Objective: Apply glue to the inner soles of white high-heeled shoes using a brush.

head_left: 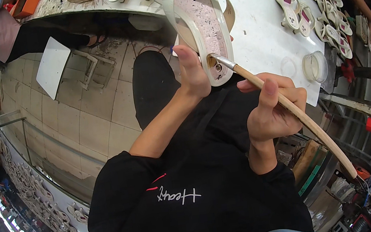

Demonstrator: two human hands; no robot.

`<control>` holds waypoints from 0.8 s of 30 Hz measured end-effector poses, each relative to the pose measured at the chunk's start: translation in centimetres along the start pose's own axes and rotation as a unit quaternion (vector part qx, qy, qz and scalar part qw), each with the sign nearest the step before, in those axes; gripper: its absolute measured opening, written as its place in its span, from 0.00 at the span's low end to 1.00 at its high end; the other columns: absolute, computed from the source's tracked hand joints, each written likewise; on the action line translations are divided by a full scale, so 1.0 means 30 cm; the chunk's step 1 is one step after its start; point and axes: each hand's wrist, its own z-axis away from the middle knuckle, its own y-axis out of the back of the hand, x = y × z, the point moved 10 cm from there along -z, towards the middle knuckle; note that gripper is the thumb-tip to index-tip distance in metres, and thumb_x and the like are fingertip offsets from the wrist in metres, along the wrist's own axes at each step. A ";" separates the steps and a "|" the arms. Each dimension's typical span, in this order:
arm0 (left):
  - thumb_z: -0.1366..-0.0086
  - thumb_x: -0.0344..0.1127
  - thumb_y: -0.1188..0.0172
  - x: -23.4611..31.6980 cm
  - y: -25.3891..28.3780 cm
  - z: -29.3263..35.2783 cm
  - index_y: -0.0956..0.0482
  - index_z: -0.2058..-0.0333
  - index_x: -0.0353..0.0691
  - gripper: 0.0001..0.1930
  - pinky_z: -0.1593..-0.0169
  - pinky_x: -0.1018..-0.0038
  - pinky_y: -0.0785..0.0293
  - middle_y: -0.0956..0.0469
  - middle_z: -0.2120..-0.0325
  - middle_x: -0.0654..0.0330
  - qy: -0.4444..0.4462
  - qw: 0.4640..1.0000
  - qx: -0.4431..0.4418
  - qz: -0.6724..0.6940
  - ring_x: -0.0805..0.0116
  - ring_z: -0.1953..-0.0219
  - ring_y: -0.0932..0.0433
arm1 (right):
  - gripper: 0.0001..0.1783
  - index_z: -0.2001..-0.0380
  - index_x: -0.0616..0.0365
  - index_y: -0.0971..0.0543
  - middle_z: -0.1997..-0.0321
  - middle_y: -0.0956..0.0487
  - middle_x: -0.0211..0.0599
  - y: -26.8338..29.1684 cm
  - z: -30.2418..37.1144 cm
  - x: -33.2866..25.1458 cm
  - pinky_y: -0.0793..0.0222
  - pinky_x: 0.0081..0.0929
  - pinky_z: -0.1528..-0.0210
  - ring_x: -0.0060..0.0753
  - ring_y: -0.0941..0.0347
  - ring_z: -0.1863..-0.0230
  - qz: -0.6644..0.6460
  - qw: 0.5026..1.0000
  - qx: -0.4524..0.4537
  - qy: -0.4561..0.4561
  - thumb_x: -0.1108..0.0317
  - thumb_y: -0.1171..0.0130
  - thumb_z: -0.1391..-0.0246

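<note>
A white strappy sandal (pixel 210 22) is held up in front of me, its speckled pinkish insole facing up. My left hand (pixel 193 74) grips it from the left side, thumb raised by the rim and most fingers hidden beneath. Between the thumb and fingers of my right hand (pixel 274 110) is a brush (pixel 310 126) with a long, curved wooden handle and a metal ferrule. Its brown tip touches the insole near the rounded end closest to me, beside a small dark ring-shaped mark.
Several white sandals (pixel 291 6) stand along the right of the white table (pixel 259 34). Near its right edge sits a clear round jar (pixel 314 67). A white-topped stool (pixel 53 66) is on the tiled floor at left. Other people's arms and legs show at both sides.
</note>
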 end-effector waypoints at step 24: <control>0.50 0.81 0.86 -0.034 -0.096 0.090 0.43 0.44 0.31 0.57 0.50 0.67 0.29 0.26 0.59 0.48 0.150 0.984 -0.033 0.090 0.62 0.56 0.25 | 0.13 0.66 0.67 0.38 0.66 0.26 0.59 -0.002 -0.059 -0.090 0.20 0.33 0.69 0.44 0.22 0.72 0.094 0.989 -0.096 0.068 0.70 0.47 0.42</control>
